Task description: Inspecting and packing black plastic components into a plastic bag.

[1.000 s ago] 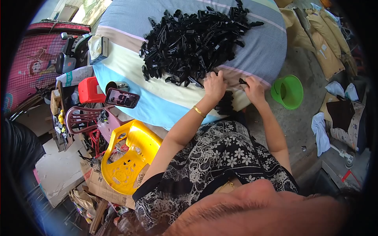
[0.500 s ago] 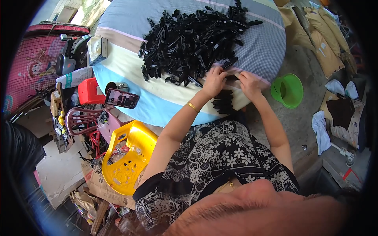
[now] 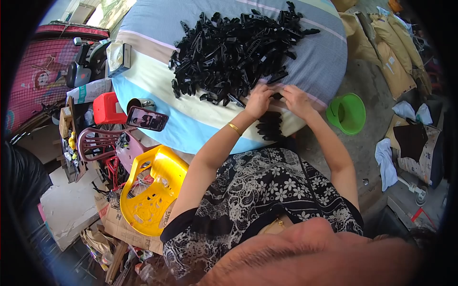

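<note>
A large heap of small black plastic parts (image 3: 234, 52) covers the middle of the cloth-covered table (image 3: 148, 62). At the heap's near right edge, my left hand (image 3: 259, 101) and my right hand (image 3: 296, 102) are close together, fingers closed. Between their fingertips is a small black plastic piece (image 3: 276, 96), partly hidden, which both appear to pinch. Just below the hands, near my body, several similar black pieces lie side by side in a neat row (image 3: 270, 126).
On the table's left are a phone (image 3: 147, 119) propped against a metal cup (image 3: 141, 103) and a tissue box (image 3: 119, 59). A green bucket (image 3: 347, 114) stands at the right, a yellow plastic chair (image 3: 152, 190) and a red container (image 3: 107, 108) at the left. Brown sacks (image 3: 389, 62) lie far right.
My hands have come a little closer together, the right one moving left. The black piece now sits between both hands' fingertips.
</note>
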Demonstrator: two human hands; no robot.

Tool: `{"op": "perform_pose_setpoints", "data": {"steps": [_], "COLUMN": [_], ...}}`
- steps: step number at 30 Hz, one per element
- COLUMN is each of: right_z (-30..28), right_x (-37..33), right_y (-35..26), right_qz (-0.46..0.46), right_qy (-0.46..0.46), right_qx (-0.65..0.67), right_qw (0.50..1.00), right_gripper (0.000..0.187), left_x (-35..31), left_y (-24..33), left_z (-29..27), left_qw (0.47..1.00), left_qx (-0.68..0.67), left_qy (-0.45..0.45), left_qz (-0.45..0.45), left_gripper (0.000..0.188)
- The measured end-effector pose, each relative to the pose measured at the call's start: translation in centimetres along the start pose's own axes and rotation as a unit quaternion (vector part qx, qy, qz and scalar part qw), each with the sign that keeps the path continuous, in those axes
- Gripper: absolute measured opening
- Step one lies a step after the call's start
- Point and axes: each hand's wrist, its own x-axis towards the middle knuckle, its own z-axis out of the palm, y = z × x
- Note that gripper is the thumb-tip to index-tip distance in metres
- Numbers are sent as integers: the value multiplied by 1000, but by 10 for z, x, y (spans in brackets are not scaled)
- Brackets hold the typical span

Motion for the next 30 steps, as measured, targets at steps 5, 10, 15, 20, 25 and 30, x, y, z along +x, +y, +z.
{"op": "perform_pose_setpoints", "data": {"steps": [5, 10, 15, 20, 25, 30], "right_z": [-15, -14, -6, -10, -7, -4], "right_x": [13, 46, 81, 68, 8, -7], "right_y": [9, 37, 27, 36, 74, 74], "right_qz": [29, 126, 309, 326, 283, 154], "right_qy": [-209, 56, -69, -97, 38, 123], "right_qx": [42, -3, -90, -82, 22, 43], "right_qw": [977, 990, 944, 937, 958, 979], "right_gripper": [13, 18, 27, 31, 23, 22], "left_x": [0, 8, 39, 33, 14, -12], "left_y": [0, -6, 1, -11, -2, -2], "left_z": [-16, -12, 7, 17, -9, -18], "left_qw": [993, 991, 991, 993, 983, 973], "left_qx": [-25, -8, 127, 115, 159, 136], "left_qy": [-95, -133, 23, 14, -62, -100], "left_qz": [72, -20, -28, -25, 62, 158], "left_gripper": [22, 23, 28, 31, 32, 33]}}
